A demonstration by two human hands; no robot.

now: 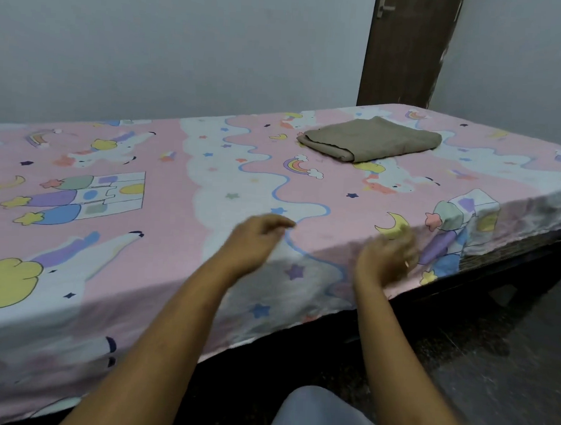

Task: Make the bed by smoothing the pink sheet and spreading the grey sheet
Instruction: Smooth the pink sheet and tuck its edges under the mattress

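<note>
Left hand (pixel 258 240) and right hand (pixel 384 260) are bare, forearms (pixel 155 335) too; pale grey-blue trousers (pixel 320 416) below.

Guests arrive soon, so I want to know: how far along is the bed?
Done: the pink sheet is spread out and lies mostly flat. In hand: the left hand and right hand, both blurred, are at its near edge, where the overhang looks slightly rumpled. Left: the grey sheet sits folded on the pink sheet's far part, not yet spread.

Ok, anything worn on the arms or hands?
No sleeves, gloves or watch in view; both forearms are bare. The left hand shows no ring; the right hand is too blurred to tell.
</note>
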